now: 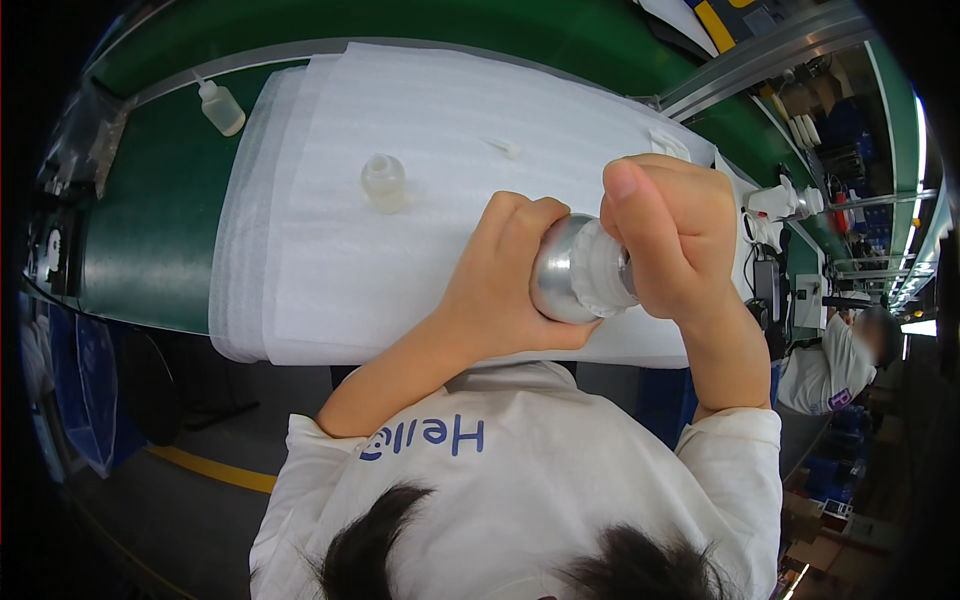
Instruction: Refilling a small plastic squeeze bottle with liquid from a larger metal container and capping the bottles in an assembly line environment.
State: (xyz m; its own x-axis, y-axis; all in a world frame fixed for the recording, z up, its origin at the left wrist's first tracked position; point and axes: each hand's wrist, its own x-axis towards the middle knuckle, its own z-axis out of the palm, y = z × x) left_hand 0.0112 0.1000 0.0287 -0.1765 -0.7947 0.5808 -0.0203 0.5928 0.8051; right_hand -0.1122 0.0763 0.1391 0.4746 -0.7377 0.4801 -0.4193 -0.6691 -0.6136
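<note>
My left hand (512, 265) is wrapped round the body of a silver metal bottle (562, 275), which is tilted over the near right part of the white foam sheet. White wrapping, plastic or tape, covers the bottle's neck. Closed in a fist, my right hand (672, 230) grips the bottle's top end; whatever cap is there is hidden behind the fingers. Left of the hands, a small translucent squeeze bottle (383, 188) stands with its top off and some liquid low inside. A loose pale nozzle tip (506, 149) lies on the sheet beyond my left hand.
White foam sheets (330, 270) lie layered over the green bench (140, 240). Another squeeze bottle (222, 110), with its nozzle on, stands at the far left. A metal frame post (760, 65) borders the far right. Another person (830, 365) sits off to the right.
</note>
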